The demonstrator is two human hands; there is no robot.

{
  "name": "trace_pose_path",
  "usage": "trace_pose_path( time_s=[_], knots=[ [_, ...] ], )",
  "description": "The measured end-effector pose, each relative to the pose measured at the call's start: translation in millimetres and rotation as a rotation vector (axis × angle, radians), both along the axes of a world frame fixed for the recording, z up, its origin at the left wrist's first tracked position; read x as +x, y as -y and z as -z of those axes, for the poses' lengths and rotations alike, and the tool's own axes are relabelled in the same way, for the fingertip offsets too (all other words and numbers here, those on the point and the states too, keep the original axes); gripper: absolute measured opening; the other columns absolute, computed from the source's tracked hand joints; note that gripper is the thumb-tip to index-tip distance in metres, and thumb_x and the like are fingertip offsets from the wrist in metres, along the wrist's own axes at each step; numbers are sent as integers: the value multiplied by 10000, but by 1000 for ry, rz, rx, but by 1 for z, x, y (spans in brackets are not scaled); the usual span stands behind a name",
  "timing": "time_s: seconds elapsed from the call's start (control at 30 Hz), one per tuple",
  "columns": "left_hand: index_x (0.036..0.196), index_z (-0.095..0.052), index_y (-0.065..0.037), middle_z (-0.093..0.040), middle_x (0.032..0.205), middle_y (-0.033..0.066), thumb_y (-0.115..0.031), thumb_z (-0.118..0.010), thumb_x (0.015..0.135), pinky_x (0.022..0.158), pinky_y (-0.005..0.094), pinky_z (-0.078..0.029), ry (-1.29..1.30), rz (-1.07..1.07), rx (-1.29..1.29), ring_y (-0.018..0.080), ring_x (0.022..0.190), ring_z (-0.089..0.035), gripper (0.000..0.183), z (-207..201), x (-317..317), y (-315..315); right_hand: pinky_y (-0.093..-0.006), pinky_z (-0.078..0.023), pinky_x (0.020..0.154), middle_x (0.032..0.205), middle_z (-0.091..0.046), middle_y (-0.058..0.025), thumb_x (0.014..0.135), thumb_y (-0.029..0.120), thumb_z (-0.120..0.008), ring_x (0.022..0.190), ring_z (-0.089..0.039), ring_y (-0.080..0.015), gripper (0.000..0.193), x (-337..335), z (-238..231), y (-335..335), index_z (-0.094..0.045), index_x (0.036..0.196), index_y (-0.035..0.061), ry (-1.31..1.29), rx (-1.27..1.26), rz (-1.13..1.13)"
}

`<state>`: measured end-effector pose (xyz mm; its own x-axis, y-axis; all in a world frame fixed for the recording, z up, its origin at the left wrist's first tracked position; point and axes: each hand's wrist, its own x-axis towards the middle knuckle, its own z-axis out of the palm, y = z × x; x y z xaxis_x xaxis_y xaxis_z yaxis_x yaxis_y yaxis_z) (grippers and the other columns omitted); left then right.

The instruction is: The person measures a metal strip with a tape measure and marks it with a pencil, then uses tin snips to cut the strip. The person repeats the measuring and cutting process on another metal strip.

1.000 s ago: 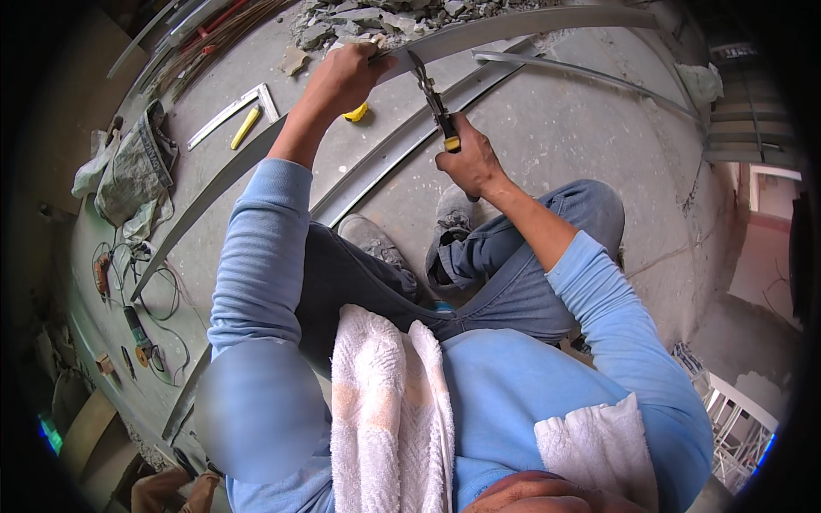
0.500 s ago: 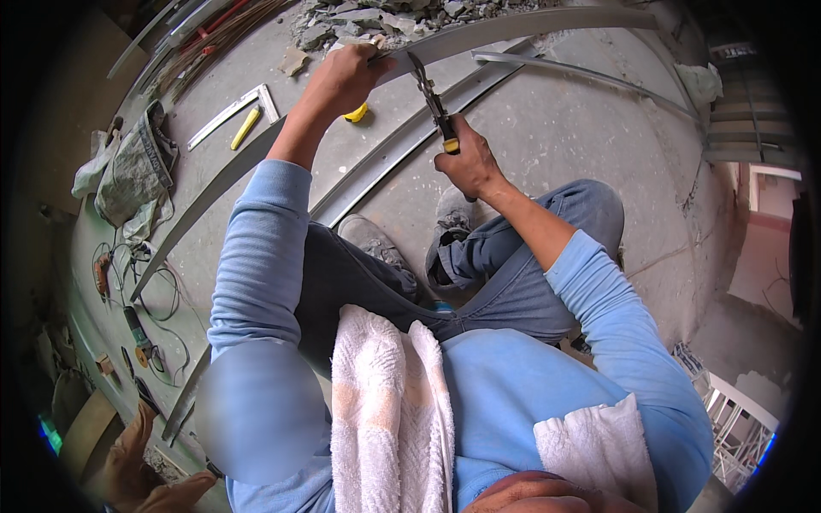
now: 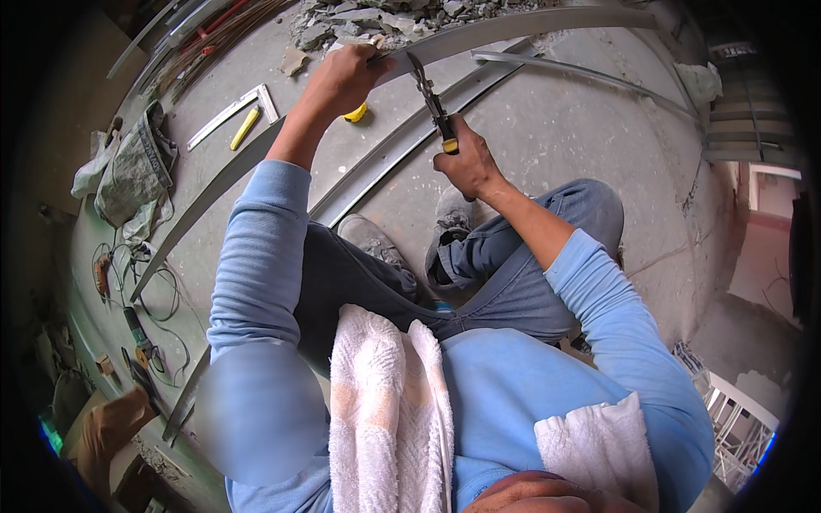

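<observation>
My left hand (image 3: 349, 75) is closed round a long grey metal channel (image 3: 505, 32), which arcs across the view and passes under my left forearm. My right hand (image 3: 473, 161) grips a pair of tin snips (image 3: 434, 101) by dark handles with yellow ends. The snips' jaws meet the near edge of the channel, just right of my left hand; how deep they bite cannot be told. Below the snips, a second metal channel (image 3: 376, 162) lies on the floor. Beside my left wrist sits a yellow tape measure (image 3: 356, 113), partly hidden by it.
Left of my arm lie a metal square (image 3: 224, 120), a yellow utility knife (image 3: 245, 128), a grey sack (image 3: 137, 171) and a corded angle grinder (image 3: 139, 335). Rubble (image 3: 376, 21) is heaped ahead. Another thin metal profile (image 3: 590, 73) lies to the right.
My hands, the snips and the channel hold the same place. At the lower left, a brown cloth-like shape has shifted upward and changed outline.
</observation>
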<state>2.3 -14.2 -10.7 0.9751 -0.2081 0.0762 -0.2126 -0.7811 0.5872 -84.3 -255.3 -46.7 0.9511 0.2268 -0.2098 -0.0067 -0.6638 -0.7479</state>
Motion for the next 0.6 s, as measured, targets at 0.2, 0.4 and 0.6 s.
trace_pose_path(
  time_s=[0.2, 0.4, 0.6],
  knots=[
    [1028, -728, -3, -671, 775, 168, -383, -589, 1028, 640, 423, -474, -7, 6, 13, 258, 653, -613, 404, -3, -1, 0, -457, -483, 755, 825, -576, -218, 731, 163, -671, 770, -570, -374, 443, 0, 6, 0, -475, 1097, 7, 38, 52, 19],
    [1018, -725, -1, -671, 789, 180, -390, -592, 1025, 653, 428, -478, -2, -9, 11, 269, 668, -618, 411, -4, -2, 1, -453, -481, 755, 825, -567, -215, 732, 163, -669, 775, -562, -371, 443, -1, 9, 0, -473, 1096, 5, 55, 70, 14],
    [1017, -720, 2, -673, 798, 182, -397, -595, 1022, 665, 434, -478, 5, -4, 7, 280, 677, -621, 418, -5, -3, 0, -459, -479, 756, 834, -568, -217, 732, 164, -669, 779, -561, -377, 446, 0, 6, 0, -464, 1097, 7, 43, 71, 14]
  ],
)
